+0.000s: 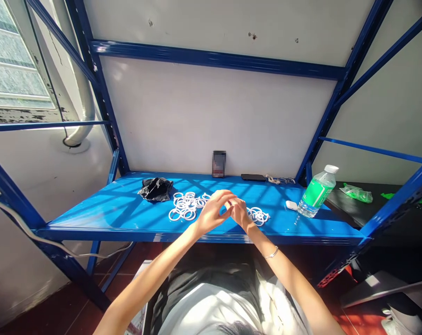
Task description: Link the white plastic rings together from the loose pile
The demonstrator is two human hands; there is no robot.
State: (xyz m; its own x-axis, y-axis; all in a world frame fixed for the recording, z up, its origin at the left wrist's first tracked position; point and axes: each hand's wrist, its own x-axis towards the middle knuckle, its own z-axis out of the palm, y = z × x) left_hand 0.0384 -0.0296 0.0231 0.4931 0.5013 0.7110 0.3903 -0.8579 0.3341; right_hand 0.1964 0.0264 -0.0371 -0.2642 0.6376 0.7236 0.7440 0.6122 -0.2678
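While the left hand (213, 209) and right hand (238, 211) are hovering above the blue tabletop (120, 209), their bent fingers are overlapping in view, so I cannot tell whether they are pinching anything. White rings (187, 204) are lying in 2 piles, 1 near each hand. Farther back, a bottle (316, 193) is standing at right, a black bag (157, 190) is resting at left, and a dark device (219, 164) is standing near the wall (211, 111).

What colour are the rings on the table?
The rings are white; they show best in the head view.
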